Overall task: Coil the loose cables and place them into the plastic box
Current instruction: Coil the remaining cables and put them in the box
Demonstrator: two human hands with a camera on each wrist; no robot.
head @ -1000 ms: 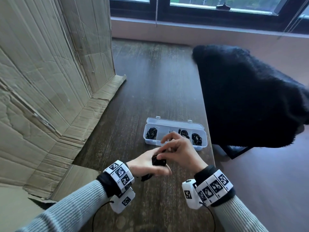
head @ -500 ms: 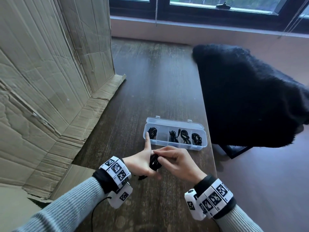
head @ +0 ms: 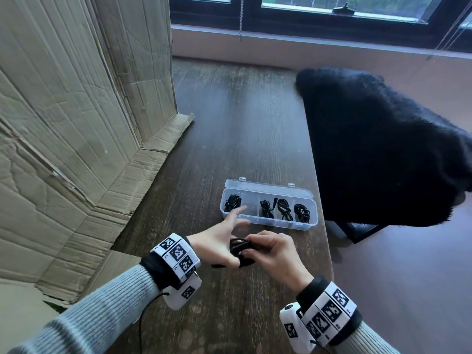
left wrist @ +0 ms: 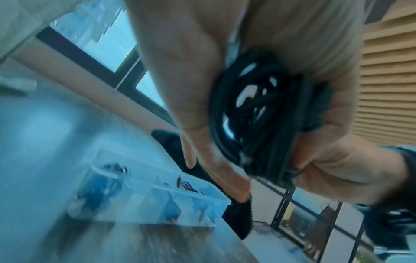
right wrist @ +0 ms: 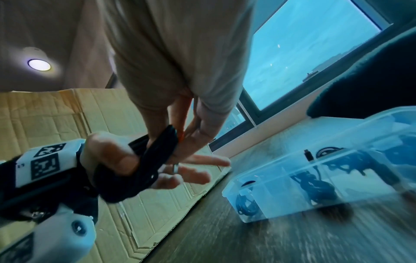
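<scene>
A small black cable coil (head: 240, 249) sits between both hands, just above the dark wooden table (head: 237, 129). My left hand (head: 217, 241) holds it with the thumb curled under it, its fingers stretched forward towards the box. My right hand (head: 270, 249) pinches the coil's right side. In the left wrist view the coil (left wrist: 258, 115) shows several wound loops. In the right wrist view the coil (right wrist: 157, 153) lies across my left hand (right wrist: 191, 169). The clear plastic box (head: 268, 223) stands open just beyond the hands. Several of its compartments hold black cable coils (head: 283, 209); the second from the left looks empty.
A large flattened cardboard box (head: 76, 123) stands along the left side of the table, its flap lying on the tabletop. A chair draped in black fleece (head: 383, 149) stands close against the right table edge. A window sill runs along the far wall.
My right hand came down from above the coil and now pinches its side. My left fingers, curled a second ago, then index upright, now reach forward towards the box.
</scene>
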